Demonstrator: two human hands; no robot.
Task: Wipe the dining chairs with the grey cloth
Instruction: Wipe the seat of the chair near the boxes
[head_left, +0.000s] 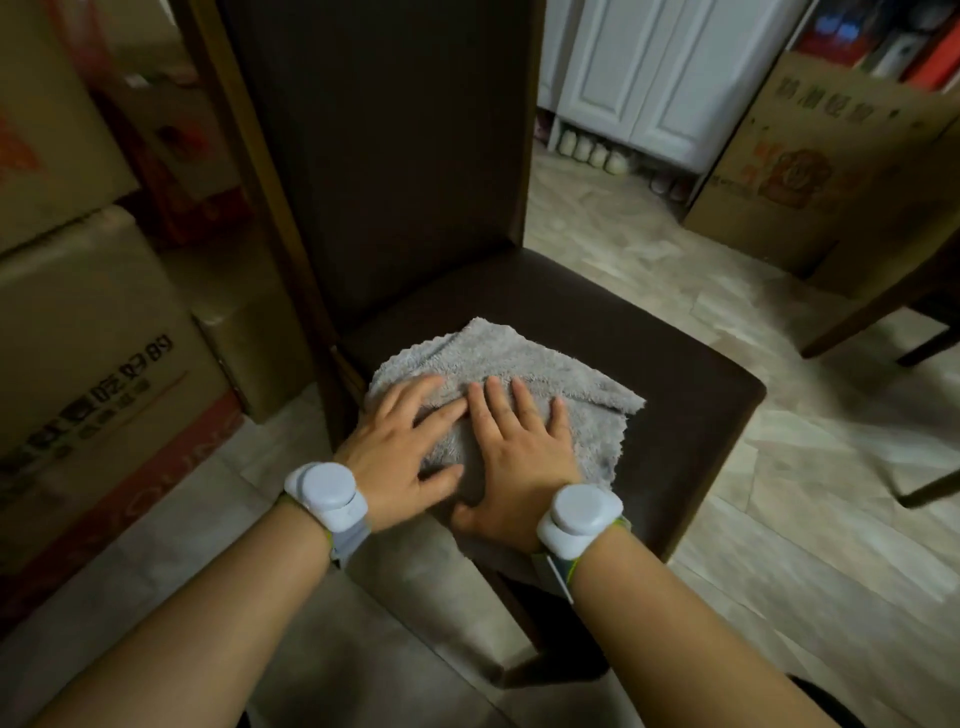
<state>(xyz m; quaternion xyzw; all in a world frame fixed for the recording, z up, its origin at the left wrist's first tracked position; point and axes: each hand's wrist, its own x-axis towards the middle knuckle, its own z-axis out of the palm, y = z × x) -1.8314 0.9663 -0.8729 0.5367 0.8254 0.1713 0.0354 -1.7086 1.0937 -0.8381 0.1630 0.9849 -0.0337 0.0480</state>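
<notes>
A dark brown dining chair with a tall padded back stands in front of me. The grey cloth lies spread over the left front part of its seat. My left hand presses flat on the cloth's left side, fingers apart. My right hand lies flat on the cloth beside it, fingers spread, index finger touching the left hand's fingers. Both wrists wear pale round bands. The cloth's near edge hangs over the seat's front and is partly hidden by my hands.
Stacked cardboard boxes crowd the left side, close to the chair. Another cardboard box stands at the right back, in front of a white cabinet. The legs of another piece of furniture reach in at the right. The floor is pale tile.
</notes>
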